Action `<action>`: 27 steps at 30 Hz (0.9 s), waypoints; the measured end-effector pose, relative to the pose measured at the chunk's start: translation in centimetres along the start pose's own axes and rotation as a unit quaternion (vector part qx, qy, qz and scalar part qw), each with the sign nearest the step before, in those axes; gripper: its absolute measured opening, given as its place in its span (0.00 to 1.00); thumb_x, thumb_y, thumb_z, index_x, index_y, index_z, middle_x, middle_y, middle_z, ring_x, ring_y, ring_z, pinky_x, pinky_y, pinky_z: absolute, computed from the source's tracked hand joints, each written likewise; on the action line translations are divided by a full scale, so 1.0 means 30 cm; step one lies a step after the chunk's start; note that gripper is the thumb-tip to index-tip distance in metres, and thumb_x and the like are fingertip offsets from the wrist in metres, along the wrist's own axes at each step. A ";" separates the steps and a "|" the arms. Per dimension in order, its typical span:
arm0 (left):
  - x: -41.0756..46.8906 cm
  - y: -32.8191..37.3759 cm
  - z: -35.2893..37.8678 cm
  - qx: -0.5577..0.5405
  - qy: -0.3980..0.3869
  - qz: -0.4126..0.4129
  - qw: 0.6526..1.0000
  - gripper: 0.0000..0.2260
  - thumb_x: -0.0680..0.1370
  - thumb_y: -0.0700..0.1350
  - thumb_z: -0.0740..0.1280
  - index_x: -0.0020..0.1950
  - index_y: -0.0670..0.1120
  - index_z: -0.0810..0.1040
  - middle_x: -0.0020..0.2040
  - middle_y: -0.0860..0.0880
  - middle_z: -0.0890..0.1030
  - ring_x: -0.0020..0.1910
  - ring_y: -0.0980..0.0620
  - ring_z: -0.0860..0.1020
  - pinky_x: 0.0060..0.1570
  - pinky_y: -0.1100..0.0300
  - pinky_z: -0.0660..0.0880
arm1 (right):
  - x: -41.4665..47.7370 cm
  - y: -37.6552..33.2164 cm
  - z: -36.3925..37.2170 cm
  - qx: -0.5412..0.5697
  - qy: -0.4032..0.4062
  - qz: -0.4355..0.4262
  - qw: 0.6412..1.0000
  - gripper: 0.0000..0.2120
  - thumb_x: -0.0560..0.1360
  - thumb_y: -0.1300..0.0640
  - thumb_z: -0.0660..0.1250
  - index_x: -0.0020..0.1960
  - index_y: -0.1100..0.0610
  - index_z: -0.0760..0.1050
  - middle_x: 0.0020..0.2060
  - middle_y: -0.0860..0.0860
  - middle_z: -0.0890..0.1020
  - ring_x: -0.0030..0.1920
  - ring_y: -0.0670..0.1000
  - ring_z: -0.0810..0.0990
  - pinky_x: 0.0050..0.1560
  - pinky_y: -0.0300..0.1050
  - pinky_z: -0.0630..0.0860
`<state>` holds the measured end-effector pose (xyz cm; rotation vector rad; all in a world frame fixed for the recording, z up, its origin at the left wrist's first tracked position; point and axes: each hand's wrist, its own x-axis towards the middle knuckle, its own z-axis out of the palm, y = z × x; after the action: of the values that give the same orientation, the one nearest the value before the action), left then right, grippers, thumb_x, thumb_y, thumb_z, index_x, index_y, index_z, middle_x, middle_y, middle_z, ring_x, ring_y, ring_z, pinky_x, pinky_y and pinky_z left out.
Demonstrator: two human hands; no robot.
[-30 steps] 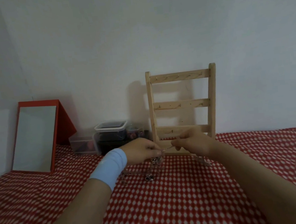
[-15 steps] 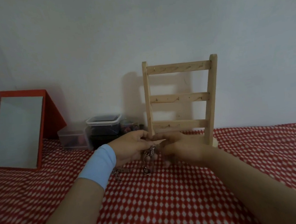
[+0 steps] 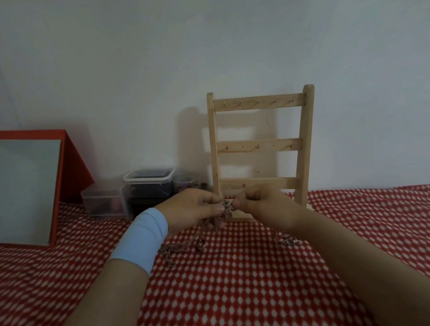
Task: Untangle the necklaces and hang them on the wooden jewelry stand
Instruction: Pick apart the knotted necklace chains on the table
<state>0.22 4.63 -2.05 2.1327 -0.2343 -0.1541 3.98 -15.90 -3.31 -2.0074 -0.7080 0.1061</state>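
Note:
A tangle of silver chain necklaces (image 3: pixel 226 207) is pinched between my two hands just above the red checked cloth. My left hand (image 3: pixel 192 209), with a light blue wristband, grips the knot from the left. My right hand (image 3: pixel 262 204) pinches it from the right. Loose chain trails down onto the cloth below my left hand (image 3: pixel 183 247), and another bit of chain lies under my right wrist (image 3: pixel 285 240). The wooden jewelry stand (image 3: pixel 262 147) rises upright right behind my hands, against the wall, its three hook rails bare.
A red-framed mirror (image 3: pixel 23 191) leans at the left. Clear plastic boxes (image 3: pixel 148 187) with small items sit against the wall between mirror and stand. The red checked cloth (image 3: pixel 235 293) covers the whole table.
My hands drew together from holding a short stretch of chain taut, and now both pinch the knot close together. The view shifted slightly.

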 end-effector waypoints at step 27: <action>0.009 0.036 0.011 0.092 0.103 0.097 0.986 0.08 0.78 0.40 0.69 0.50 0.54 0.82 0.48 0.53 0.84 0.48 0.56 0.82 0.52 0.63 0.78 | 0.005 0.008 -0.023 0.073 -0.057 0.051 0.994 0.16 0.83 0.52 0.64 0.38 0.55 0.77 0.30 0.50 0.74 0.30 0.46 0.69 0.32 0.40 0.66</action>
<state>0.30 3.71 -1.33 2.2743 -0.3436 0.2090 4.45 -16.45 -3.11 -1.9075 -0.6504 0.3246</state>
